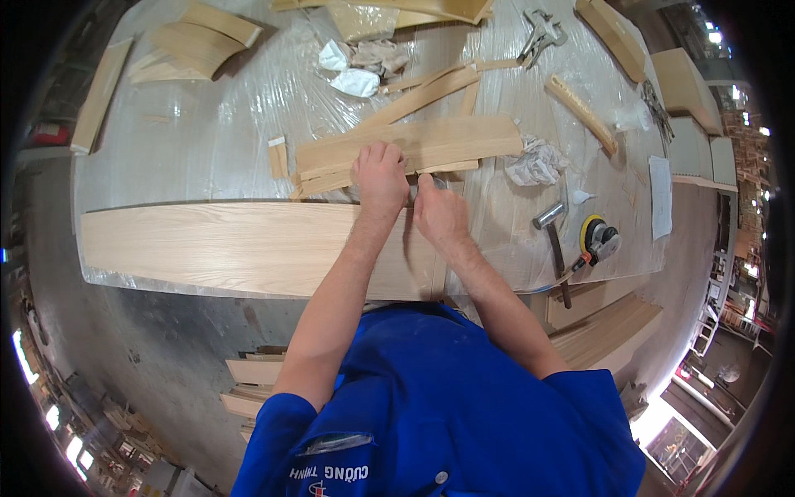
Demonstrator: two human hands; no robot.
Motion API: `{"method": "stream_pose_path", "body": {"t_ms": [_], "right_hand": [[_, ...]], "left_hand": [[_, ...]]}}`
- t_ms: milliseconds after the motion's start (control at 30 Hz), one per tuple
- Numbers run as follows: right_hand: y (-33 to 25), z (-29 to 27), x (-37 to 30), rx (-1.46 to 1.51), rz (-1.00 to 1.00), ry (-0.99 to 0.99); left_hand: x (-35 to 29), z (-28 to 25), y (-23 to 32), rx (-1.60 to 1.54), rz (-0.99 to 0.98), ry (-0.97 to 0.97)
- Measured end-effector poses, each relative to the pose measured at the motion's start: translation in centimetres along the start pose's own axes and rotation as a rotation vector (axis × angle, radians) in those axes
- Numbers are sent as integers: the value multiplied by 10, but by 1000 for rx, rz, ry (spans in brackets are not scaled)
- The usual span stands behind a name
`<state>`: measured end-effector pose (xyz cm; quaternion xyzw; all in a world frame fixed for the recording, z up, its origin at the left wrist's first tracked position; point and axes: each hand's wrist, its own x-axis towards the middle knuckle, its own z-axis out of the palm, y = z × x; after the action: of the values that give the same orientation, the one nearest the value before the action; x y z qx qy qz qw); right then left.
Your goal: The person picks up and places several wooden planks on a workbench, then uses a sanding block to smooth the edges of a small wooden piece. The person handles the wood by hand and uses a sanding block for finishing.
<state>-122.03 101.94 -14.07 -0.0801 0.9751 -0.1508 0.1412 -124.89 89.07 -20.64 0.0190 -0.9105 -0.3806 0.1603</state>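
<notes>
My left hand [381, 176] is closed, its fingers curled over the near edge of a light wooden board [451, 139] and the thin wood strips [323, 182] along it. Close beside it, my right hand [441, 209] is closed as well, with its thumb pointing away from me toward the strips. A small dark tip shows by that thumb; what the hand holds is mostly hidden. Nearer to me, a wide pale wood panel [224, 244] lies along the table's front edge, under my wrists.
On the plastic-covered table [215, 157], a hammer [553, 236], a sander with a yellow rim [598, 238] and crumpled wrap [537, 161] lie to the right. Farther off are gloves [377, 58], a metal clamp [540, 37], a wooden bar [581, 113] and curved wood pieces [203, 41].
</notes>
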Motion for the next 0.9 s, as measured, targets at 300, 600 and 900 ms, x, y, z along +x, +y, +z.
{"method": "stream_pose_path", "body": {"t_ms": [300, 600, 900], "right_hand": [[31, -38, -48, 269, 72, 185], [74, -59, -39, 615, 98, 413], [69, -53, -61, 724, 54, 348]], "left_hand": [[-30, -98, 16, -45, 98, 69], [-43, -150, -2, 308, 241, -179], [-13, -92, 45, 257, 489, -345]]}}
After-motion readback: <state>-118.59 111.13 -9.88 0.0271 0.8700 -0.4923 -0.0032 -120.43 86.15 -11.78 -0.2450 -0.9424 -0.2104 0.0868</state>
